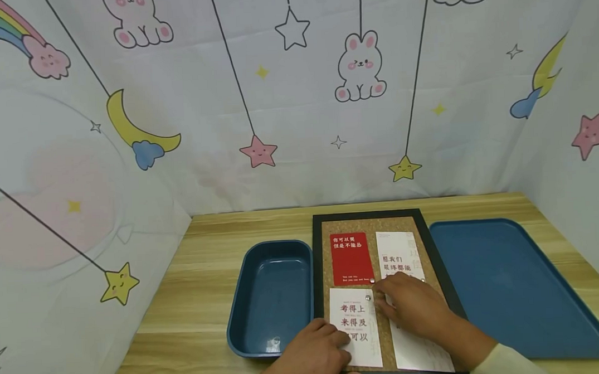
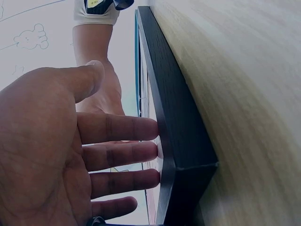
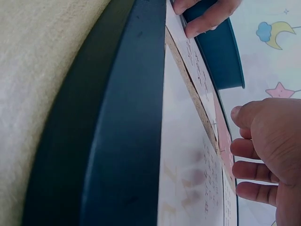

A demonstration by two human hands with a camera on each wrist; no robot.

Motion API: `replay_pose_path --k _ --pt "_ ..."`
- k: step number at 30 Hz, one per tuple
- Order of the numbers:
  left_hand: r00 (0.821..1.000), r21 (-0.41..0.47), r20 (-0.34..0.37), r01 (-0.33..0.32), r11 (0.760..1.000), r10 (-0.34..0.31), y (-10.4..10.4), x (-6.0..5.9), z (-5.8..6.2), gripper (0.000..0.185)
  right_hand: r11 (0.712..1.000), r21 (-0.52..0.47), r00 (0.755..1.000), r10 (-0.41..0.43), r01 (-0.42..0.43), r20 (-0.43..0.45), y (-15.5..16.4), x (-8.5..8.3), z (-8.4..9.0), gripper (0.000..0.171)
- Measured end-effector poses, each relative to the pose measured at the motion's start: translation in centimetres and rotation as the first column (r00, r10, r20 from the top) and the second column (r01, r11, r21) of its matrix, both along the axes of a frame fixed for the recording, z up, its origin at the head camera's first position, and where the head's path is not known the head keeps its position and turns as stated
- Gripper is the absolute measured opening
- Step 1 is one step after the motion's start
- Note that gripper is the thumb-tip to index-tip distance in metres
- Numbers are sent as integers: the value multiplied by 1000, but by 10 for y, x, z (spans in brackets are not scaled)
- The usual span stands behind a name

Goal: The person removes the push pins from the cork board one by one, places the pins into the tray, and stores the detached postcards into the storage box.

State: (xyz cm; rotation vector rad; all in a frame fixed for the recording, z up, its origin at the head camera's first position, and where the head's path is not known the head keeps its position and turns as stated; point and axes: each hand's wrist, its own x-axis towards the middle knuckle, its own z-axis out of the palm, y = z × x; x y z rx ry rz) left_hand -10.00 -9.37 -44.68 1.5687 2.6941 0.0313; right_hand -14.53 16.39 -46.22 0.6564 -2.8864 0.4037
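A black-framed cork board (image 1: 391,223) lies on the table with several cards on it. My left hand (image 1: 314,351) rests its fingertips on the lower-left white card (image 1: 359,352); in the left wrist view its fingers (image 2: 124,128) are straight. My right hand (image 1: 415,304) hovers over the middle of the board, fingertips beside the silver pins at the red card (image 1: 352,260) and the lower-left card. Its loosely bent fingers hold nothing in the right wrist view. It partly covers the upper-right white card (image 1: 397,247) and the lower-right white card (image 1: 422,352).
A deep blue bin (image 1: 234,312) stands left of the board. To the right lies a flat blue tray (image 1: 515,289). The wood-grain table (image 1: 185,320) is bounded by a printed white curtain (image 1: 309,181) behind and at the sides.
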Motion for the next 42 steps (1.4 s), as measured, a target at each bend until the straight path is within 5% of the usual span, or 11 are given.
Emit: replay_pose_path --k 11,42 --pt "995 18 -96 19 1000 -17 0 1 -2 46 1000 -3 1000 7 -7 -3 -2 -1 -4 29" --pt "999 -1 -47 -4 1000 4 2 1 -1 49 1000 -1 1000 18 -18 -2 -10 -6 -10 21"
